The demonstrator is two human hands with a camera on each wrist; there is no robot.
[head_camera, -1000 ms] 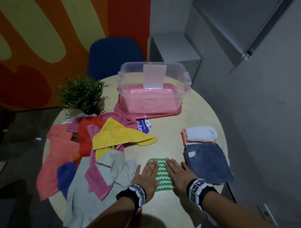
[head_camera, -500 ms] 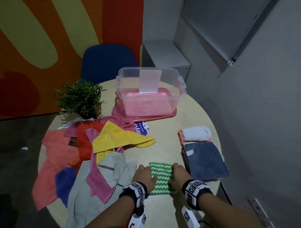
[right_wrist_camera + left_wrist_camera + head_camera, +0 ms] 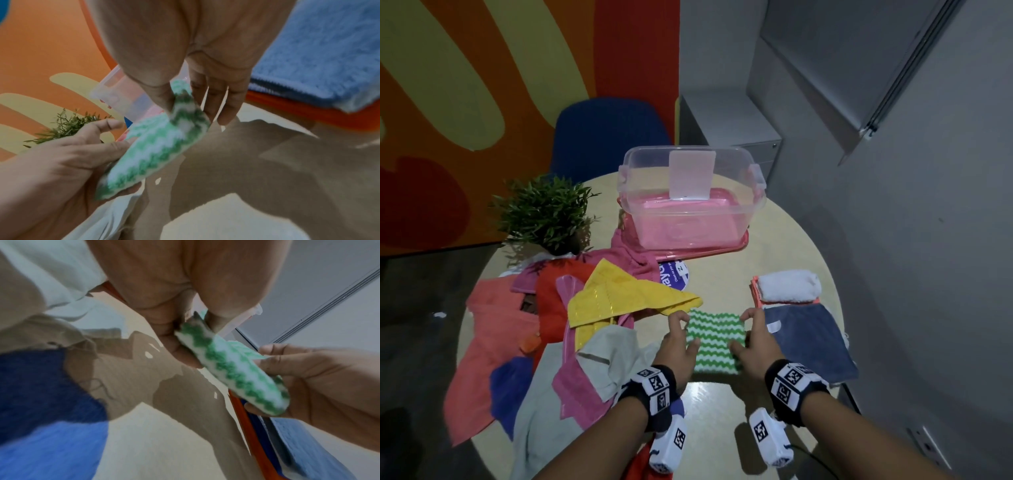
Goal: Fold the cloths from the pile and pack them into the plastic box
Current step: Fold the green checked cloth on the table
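A folded green-and-white zigzag cloth (image 3: 714, 337) is held just above the round table (image 3: 726, 277). My left hand (image 3: 688, 330) pinches its left edge and my right hand (image 3: 741, 332) pinches its right edge. In the left wrist view the cloth (image 3: 232, 371) hangs clear of the tabletop between both hands. The right wrist view shows the cloth (image 3: 156, 154) the same way. The clear plastic box (image 3: 691, 205) stands open at the table's far side on a pink lid. The pile of unfolded cloths, with a yellow cloth (image 3: 616, 298) on top, lies to the left.
Folded cloths lie to the right: a blue-grey cloth (image 3: 808, 342) and a rolled white cloth (image 3: 787, 291) on an orange one. A potted plant (image 3: 544, 212) stands at the far left. A blue chair (image 3: 609, 133) and a grey cabinet (image 3: 729, 126) stand behind the table.
Both hands lay flat on the zigzag cloth, then curled at its sides. Now they pinch its edges, and the cloth is off the table and a little farther forward.
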